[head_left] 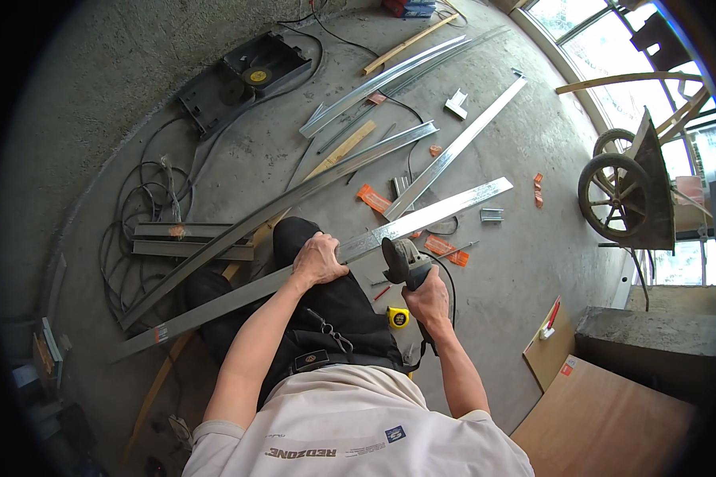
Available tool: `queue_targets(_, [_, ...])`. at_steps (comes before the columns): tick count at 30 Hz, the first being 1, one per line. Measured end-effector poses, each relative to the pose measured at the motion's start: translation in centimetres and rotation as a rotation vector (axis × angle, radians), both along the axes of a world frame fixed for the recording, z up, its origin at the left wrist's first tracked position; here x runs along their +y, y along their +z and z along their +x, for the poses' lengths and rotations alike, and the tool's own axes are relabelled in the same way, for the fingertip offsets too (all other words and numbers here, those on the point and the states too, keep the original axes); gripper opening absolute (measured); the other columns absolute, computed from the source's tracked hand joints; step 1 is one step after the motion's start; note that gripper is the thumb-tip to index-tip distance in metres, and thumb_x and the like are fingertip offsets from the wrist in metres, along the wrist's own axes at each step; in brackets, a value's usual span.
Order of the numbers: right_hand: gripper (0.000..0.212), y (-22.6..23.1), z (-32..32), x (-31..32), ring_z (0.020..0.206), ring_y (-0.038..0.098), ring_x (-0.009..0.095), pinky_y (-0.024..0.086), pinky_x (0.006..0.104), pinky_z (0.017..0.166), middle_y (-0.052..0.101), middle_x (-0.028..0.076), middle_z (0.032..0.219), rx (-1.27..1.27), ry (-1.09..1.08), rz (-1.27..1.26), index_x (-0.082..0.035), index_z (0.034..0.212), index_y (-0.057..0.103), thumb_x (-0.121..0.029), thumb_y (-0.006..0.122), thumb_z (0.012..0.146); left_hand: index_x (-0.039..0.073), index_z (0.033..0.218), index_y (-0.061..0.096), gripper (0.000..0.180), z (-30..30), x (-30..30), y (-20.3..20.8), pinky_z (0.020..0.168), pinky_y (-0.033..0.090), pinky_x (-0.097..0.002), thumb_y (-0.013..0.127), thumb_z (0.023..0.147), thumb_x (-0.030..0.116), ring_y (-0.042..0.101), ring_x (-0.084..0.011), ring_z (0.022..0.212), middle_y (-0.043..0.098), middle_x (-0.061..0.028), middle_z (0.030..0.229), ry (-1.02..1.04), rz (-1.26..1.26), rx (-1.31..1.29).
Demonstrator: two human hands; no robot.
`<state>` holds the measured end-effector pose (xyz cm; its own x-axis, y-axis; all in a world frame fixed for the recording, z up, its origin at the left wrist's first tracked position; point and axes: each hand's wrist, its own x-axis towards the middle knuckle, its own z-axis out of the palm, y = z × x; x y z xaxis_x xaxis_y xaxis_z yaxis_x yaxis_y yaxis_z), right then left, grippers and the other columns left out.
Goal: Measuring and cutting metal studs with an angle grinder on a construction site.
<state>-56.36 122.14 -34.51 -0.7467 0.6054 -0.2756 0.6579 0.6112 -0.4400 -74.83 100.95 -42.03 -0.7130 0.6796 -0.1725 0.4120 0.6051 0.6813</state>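
Note:
Across my lap runs a long silvery metal channel [254, 290], its far end slanting up to the right. My left hand [318, 259] is closed around it near my knee. An angle grinder [406, 264] is gripped in my right hand [428, 299]; its dark disc and guard sit just right of the channel, and I cannot tell whether they touch it. A black cord [450, 288] curves away beside the grinder. On the floor near my right hand lie a yellow tape measure [398, 318] and a thin red pencil-like stick [383, 292].
More metal channels [294, 199] lie ahead, among short offcuts [492, 215] and orange wrappers [449, 250]. An open black tool case [250, 75] and coiled cables [147, 191] are at left. On the right stand a wheelbarrow [628, 191] and a wooden board [605, 421].

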Motion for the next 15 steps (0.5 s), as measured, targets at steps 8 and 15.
queue_targets(8, [0.047, -0.20, 0.01, 0.14, 0.093, 0.070, 0.050, 0.056, 0.0535, 0.082, 0.072, 0.030, 0.094, -0.040, 0.011, 0.010, 0.003, 0.114, 0.051, -0.018, 0.076, 0.079, 0.000, 0.076, 0.064, 0.038, -0.09, 0.17, -0.35, 0.090, 0.054, -0.0418, 0.076, 0.062, 0.033, 0.063, -0.0349, 0.100, 0.067, -0.0175, 0.092, 0.001, 0.003, -0.011])
queue_targets(15, [0.048, -0.62, -0.31, 0.14, 0.094, 0.070, 0.050, 0.056, 0.0536, 0.083, 0.072, 0.030, 0.095, -0.079, -0.007, 0.019, 0.002, 0.115, 0.051, -0.018, 0.076, 0.079, 0.000, 0.075, 0.065, 0.037, -0.24, 0.19, -0.43, 0.091, 0.055, -0.0412, 0.077, 0.062, 0.033, 0.063, -0.0343, 0.100, 0.067, -0.0174, 0.092, 0.007, 0.005, -0.010])
